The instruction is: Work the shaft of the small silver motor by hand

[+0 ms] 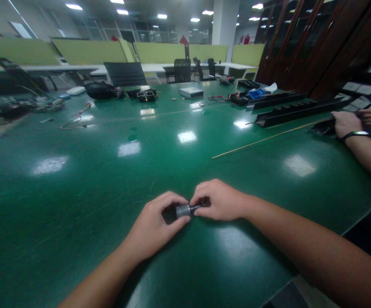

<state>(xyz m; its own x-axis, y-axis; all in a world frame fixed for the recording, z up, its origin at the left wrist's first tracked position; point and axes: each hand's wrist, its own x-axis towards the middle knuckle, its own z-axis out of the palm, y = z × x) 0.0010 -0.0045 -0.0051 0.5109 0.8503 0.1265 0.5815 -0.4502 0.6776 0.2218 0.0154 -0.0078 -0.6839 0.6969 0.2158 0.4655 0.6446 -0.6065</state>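
A small grey metal cylinder with a narrower dark shaft (182,211) is held just above or on the green tabletop, near the front edge; its exact kind cannot be made out. My left hand (155,224) curls round the wide end, thumb below and fingers above. From the other side, my right hand (219,200) pinches the thin dark shaft between thumb and fingertips. The shaft's far tip is partly hidden by the right fingers.
At the right, another person's hands (348,124) hold a dark piece. A long thin brass-coloured rod (252,145) points in from there. Black channel rails (297,113), a white box (191,92) and a black case (99,90) lie farther back; tangled wires (40,105) are at left.
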